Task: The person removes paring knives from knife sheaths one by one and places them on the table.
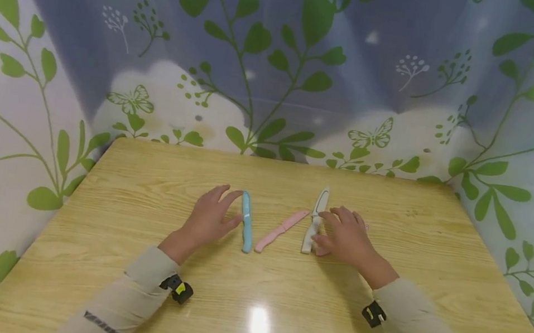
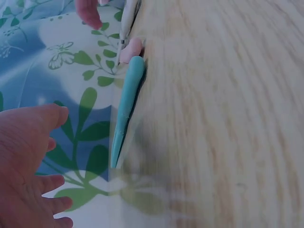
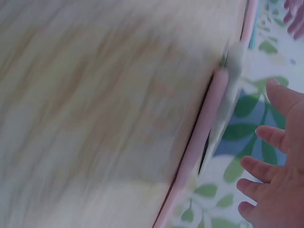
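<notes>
A light blue knife lies on the wooden table, its blade part the same blue as its handle. Just left of it is my left hand, fingers spread and slightly bent, holding nothing. To the right, a pink knife lies at a slant. Beside that is a white knife, its blade part edged by a dark line. My right hand hovers over the white knife, fingers apart and gripping nothing. A second pink knife lies along the white one, mostly hidden under the right hand in the head view.
The wooden table reaches back to a curtain patterned with green leaves and butterflies, which also closes in both sides. Black wrist devices sit at both cuffs. A bright glare lies on the table's near middle.
</notes>
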Demonstrator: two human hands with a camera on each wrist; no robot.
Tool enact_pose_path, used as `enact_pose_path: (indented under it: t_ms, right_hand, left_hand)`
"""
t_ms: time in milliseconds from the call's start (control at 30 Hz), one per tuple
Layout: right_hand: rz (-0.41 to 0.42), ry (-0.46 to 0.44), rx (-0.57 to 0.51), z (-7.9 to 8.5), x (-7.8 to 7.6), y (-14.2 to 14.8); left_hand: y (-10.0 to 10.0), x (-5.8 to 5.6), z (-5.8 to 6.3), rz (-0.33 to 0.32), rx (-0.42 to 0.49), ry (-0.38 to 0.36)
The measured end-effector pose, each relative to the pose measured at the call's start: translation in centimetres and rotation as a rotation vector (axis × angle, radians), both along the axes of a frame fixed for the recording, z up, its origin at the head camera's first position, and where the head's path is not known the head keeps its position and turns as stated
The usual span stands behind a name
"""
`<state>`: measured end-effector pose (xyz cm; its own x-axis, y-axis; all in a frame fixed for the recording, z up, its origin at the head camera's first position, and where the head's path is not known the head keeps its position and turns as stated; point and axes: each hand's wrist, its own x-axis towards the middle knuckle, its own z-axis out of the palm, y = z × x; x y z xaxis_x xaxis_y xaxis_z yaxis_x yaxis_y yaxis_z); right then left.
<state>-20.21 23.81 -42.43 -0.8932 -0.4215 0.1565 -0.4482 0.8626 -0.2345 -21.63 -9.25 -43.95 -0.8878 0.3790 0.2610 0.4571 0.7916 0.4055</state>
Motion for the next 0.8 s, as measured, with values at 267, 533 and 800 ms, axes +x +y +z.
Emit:
enact_pose_path:
  t_ms: [267, 533, 800]
  right_hand:
    - [0.095, 0.027, -0.002, -0.8, 0.6, -4.3]
    - [0.108, 0.023, -0.031, -1.2, 0.9, -7.7]
    - [0.106, 0.031, -0.065, -1.2, 0.9, -10.3]
  left_hand:
    - [0.4, -0.1, -0.4, -0.011, -0.025, 0.015]
    - [0.8, -0.4, -0.8, -0.022, -0.037, -0.012]
    - [0.8, -0.6, -0.9, -0.023, -0.015, -0.037]
